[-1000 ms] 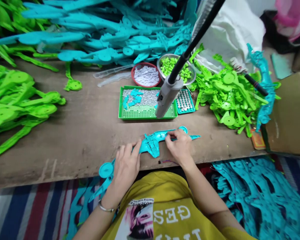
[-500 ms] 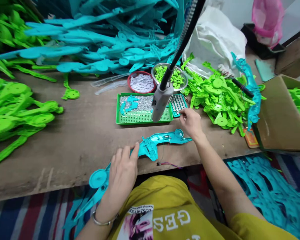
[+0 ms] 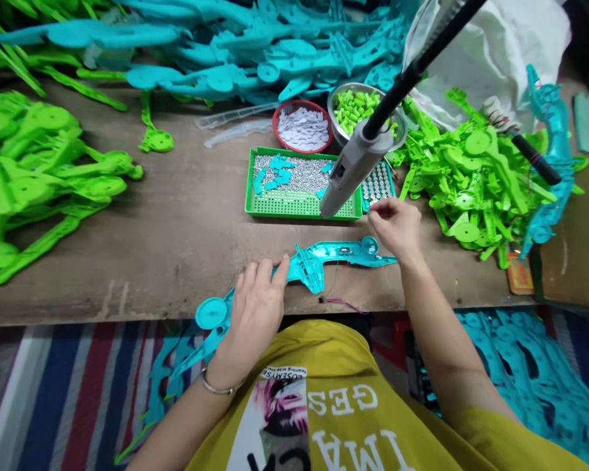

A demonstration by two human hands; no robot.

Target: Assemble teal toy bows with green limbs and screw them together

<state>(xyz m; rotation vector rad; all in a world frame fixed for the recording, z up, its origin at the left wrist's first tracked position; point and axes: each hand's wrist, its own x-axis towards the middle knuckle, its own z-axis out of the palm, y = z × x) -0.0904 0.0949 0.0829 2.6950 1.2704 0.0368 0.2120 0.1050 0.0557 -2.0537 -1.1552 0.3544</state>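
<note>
A long teal plastic toy shell lies along the near edge of the wooden table, inner side up, with thin wires hanging off it. My left hand rests flat on its middle, pressing it down. My right hand hovers just past the shell's right end, beside a small teal tray of button cells; its fingertips are pinched together, and whether they hold a cell I cannot tell. A grey electric screwdriver hangs on a black arm above the trays.
A green tray holds screws and small teal pieces. Behind it stand a red bowl of white bits and a metal bowl of green bits. Green shells pile up right and left, teal ones at the back. A cardboard box sits far right.
My right hand left the shell a second ago, reached to the button-cell tray, and now sits slightly back from it. My left hand has stayed on the shell.
</note>
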